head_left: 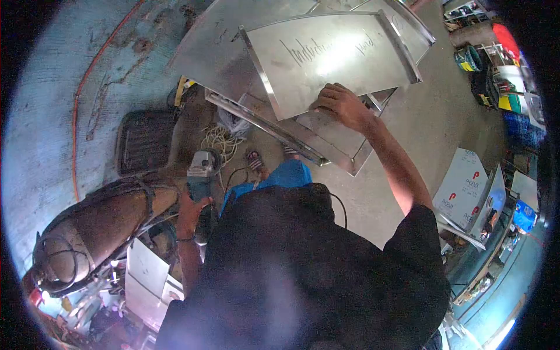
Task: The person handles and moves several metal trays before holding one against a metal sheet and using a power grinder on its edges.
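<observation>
At the lower left, my left hand is wrapped round the body of an angle grinder, whose metal head points away from me. My right hand rests at the near edge of a shiny sheet-metal panel, fingers curled over that edge. The panel has raised side flanges and handwriting on its face. It lies tilted on top of other metal sheets. Under it, a long metal channel piece sticks out towards me.
A gas cylinder lies at the left beside a black ribbed case. Coiled cable is on the floor near my feet. Film-covered sheets stand at the right. Shelves with tools and a bucket line the right wall.
</observation>
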`<act>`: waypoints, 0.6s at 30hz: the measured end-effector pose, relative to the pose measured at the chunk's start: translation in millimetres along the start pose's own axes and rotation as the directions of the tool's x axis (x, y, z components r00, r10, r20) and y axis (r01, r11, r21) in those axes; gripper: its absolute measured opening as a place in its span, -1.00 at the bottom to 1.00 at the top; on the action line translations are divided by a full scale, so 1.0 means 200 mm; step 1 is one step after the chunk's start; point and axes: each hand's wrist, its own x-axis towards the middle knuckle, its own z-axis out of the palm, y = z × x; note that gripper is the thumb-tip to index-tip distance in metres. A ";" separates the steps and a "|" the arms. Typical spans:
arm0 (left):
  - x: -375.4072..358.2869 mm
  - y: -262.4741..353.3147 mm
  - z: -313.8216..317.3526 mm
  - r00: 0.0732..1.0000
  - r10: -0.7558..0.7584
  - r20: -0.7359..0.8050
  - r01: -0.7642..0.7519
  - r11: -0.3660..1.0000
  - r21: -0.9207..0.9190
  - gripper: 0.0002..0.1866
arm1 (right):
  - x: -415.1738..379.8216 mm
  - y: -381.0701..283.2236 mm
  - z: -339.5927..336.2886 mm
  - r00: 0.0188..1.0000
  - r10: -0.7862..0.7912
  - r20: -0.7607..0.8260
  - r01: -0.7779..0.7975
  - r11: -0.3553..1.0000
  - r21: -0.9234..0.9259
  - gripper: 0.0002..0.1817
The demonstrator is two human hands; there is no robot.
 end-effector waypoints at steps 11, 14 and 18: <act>0.03 -0.02 0.03 0.989 0.148 -0.021 -0.148 0.989 -0.007 -0.06 | -0.16 0.13 -0.13 0.999 0.030 -0.040 -0.035 0.993 -0.117 -0.78; -0.01 0.08 0.03 0.994 0.113 0.004 -0.113 0.991 0.072 -0.06 | -0.19 0.15 -0.10 0.999 0.038 -0.009 -0.039 0.986 -0.160 -0.78; 0.06 -0.04 0.01 0.993 0.114 0.015 -0.115 0.981 0.157 -0.07 | -0.19 0.15 -0.10 0.996 0.039 -0.076 -0.047 0.993 -0.111 -0.78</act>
